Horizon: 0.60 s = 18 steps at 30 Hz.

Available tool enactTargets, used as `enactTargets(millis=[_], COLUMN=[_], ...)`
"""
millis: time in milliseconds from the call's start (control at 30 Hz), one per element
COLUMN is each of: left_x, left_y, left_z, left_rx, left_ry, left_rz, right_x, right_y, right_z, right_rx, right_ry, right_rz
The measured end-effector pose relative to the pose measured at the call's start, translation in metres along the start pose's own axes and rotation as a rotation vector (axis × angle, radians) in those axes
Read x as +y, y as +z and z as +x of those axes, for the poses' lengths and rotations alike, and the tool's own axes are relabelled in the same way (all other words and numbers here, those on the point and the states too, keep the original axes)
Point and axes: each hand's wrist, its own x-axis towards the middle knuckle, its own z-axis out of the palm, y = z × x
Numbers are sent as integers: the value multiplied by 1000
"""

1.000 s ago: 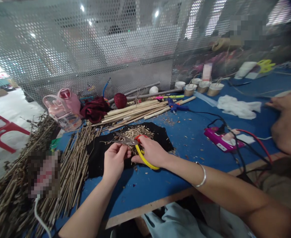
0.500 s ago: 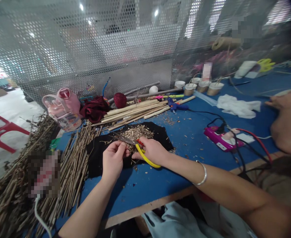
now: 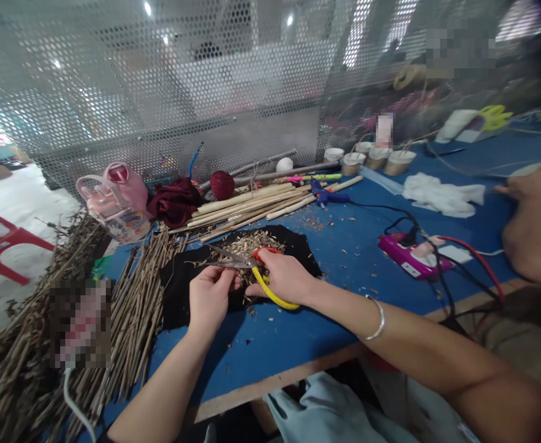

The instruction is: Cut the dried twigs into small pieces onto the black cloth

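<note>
My right hand point(image 3: 287, 277) grips a pair of scissors point(image 3: 274, 298) with yellow and red handles. The blades are parted and point left. Close by the lower blade, the thumb and fingers of my left hand point(image 3: 209, 300) are pinched together; whatever they hold is too small to make out. Beneath both hands lies a black cloth point(image 3: 174, 303) bearing a heap of short cut plant pieces point(image 3: 256, 241). To the left is a bundle of dry stalks point(image 3: 134, 320).
Peeled sticks point(image 3: 247, 206) and a blue glue gun point(image 3: 328, 195) lie behind the cloth. A purple power strip point(image 3: 411, 257) with cables sits to the right, near another person's arm point(image 3: 535, 227). A pink-topped bottle point(image 3: 125, 206) stands at left, before a perforated metal screen point(image 3: 159, 111).
The scissors have opened wider, their blades spreading apart as my right hand's fingers spread the handles. My left hand has stayed nearly in place.
</note>
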Motion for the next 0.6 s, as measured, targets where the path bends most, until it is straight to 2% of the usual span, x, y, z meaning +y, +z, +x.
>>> enactTargets(millis=[433, 500, 600], left_x=[-6, -9, -13], left_y=[-5, -7, -14], left_z=[10, 14, 22], left_rx=[-57, -56, -11], left_ry=[-11, 2, 47], left_rz=[44, 69, 148], right_x=[9, 9, 10], right_y=[5, 5, 5], right_z=[4, 5, 8], right_rx=[-71, -48, 73], right_ry=[75, 75, 80], right_rz=[-80, -95, -105])
